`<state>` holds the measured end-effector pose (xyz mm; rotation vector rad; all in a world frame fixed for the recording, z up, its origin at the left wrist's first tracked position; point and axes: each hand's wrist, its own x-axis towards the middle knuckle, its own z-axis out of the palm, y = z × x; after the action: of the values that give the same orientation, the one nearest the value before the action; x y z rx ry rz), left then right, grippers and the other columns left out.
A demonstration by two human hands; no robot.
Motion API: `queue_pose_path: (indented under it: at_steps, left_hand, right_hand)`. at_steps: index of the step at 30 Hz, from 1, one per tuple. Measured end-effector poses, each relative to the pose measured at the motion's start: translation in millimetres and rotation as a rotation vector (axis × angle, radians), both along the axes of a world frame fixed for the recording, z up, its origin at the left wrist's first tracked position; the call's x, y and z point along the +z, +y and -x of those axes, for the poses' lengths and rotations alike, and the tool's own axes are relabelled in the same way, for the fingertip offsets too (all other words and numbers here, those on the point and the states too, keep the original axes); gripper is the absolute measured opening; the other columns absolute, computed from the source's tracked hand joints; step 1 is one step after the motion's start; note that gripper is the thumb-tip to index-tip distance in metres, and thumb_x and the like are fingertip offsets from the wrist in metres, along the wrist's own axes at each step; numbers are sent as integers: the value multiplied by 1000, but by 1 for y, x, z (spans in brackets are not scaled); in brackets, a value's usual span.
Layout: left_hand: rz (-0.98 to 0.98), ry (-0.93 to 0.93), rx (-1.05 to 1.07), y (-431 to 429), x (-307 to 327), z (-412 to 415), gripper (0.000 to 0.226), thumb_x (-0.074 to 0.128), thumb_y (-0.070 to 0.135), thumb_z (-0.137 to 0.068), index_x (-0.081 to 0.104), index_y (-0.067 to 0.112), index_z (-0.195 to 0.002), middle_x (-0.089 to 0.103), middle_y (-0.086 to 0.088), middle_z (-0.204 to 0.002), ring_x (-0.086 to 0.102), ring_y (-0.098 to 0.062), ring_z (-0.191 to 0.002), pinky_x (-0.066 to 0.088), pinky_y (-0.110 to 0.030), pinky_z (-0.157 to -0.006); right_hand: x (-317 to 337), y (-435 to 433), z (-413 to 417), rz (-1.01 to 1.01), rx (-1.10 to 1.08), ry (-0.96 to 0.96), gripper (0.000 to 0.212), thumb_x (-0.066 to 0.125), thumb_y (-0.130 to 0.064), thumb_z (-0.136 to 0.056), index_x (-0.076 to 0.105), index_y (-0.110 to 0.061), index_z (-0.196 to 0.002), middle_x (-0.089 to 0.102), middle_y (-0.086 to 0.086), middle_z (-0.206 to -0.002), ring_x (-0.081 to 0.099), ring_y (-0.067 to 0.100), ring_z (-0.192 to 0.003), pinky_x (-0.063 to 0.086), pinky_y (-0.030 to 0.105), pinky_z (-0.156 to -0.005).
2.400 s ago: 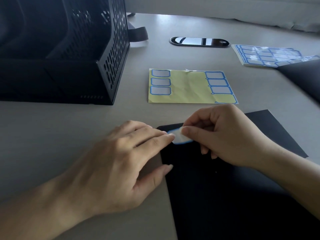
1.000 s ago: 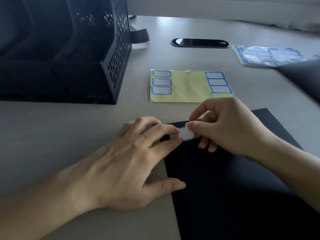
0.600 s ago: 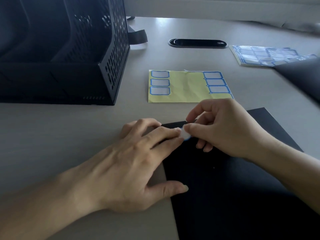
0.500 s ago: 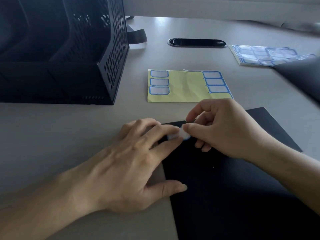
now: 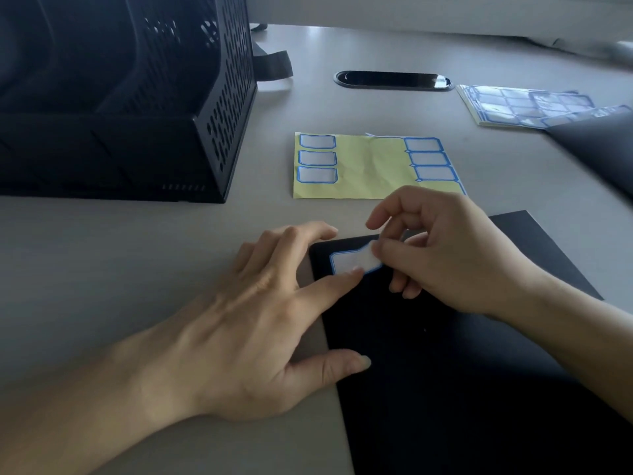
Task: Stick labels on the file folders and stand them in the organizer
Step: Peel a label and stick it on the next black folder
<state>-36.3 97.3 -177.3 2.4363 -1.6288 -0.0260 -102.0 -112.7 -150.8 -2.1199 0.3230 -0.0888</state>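
A blue-bordered label (image 5: 354,261) lay at the far left corner of a black folder (image 5: 462,371) on the near surface (image 5: 137,262). The right hand (image 5: 442,255) pinched its right end; the left hand (image 5: 260,320) lay spread, forefinger pressing its near edge. Farther off sat a yellow label sheet (image 5: 370,168) and, left, a black organizer (image 5: 137,108).

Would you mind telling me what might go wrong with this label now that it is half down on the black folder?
1. The right hand holds the right end of the label lifted while the left hand presses its lower edge; laid down unevenly, it may crease or trap a bubble.
2. The label sits close to the corner of the black folder, so a small slip could leave it crooked or overhanging.
3. Only the left hand's thumb and fingertips pin the folder, so it may slide on the table.
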Motion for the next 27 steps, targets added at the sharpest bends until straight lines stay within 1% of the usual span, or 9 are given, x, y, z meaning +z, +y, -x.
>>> queue_pose_path:
  at_steps: [4, 6, 10, 13, 16, 20, 24, 27]
  left_hand:
    - [19, -8, -9, 0, 0, 0, 71, 38, 74, -89, 48, 26, -141, 31, -9, -146, 37, -29, -129, 35, -39, -103]
    - [26, -7, -13, 0, 0, -1, 71, 38, 73, -89, 48, 26, -141, 32, -9, -145, 36, -29, -130, 35, -41, -104]
    - [43, 4, -19, 0, -1, -1, 71, 39, 73, -89, 49, 26, -140, 33, -8, -144, 37, -29, -130, 38, -44, -104]
    - [71, 15, -18, 1, -2, -2, 69, 41, 71, -89, 51, 24, -140, 35, -7, -143, 37, -27, -129, 39, -41, -101]
    - [136, 43, -22, 2, -3, -2, 64, 45, 65, -90, 57, 20, -134, 41, -7, -137, 41, -25, -125, 44, -40, -95]
    - [205, 53, -21, 1, -3, -2, 62, 49, 60, -90, 63, 13, -128, 50, -7, -132, 45, -26, -122, 45, -47, -90]
    - [263, 53, -15, 1, -5, -3, 58, 51, 56, -91, 67, 10, -123, 58, -5, -126, 54, -25, -117, 47, -46, -89]
    - [310, 29, -5, 0, -6, -4, 53, 53, 51, -92, 70, 7, -117, 65, -5, -118, 60, -26, -111, 50, -45, -87]
  right_hand:
    - [1, -1, -2, 18, -11, 37, 10, 66, -13, -87, 62, -20, -91, 69, -4, -67, 69, 18, -50, 54, 28, -48]
    - [2, 1, -1, 22, -20, 41, 10, 70, -17, -85, 62, -20, -91, 70, -2, -67, 69, 18, -50, 56, 29, -49]
    - [2, 2, 0, -10, -24, 36, 12, 70, -10, -85, 63, -19, -89, 71, -2, -67, 68, 17, -49, 56, 29, -49]
    - [3, 0, -1, -72, -37, 17, 12, 69, -5, -85, 63, -15, -87, 69, -2, -64, 66, 15, -48, 52, 25, -47]
    - [3, 0, -1, -112, -31, 12, 12, 69, -3, -85, 63, -13, -86, 68, -2, -63, 64, 14, -47, 50, 24, -46]
    - [3, -2, -1, -141, -30, 1, 12, 70, -2, -85, 63, -12, -86, 68, -2, -63, 62, 14, -46, 49, 22, -44]
    - [3, -1, -1, -167, -8, -29, 12, 71, -1, -84, 63, -11, -83, 66, -2, -61, 60, 14, -45, 49, 23, -44]
    - [3, -2, 0, -187, 14, -45, 12, 71, -1, -83, 63, -10, -82, 65, -1, -60, 62, 15, -48, 53, 25, -47]
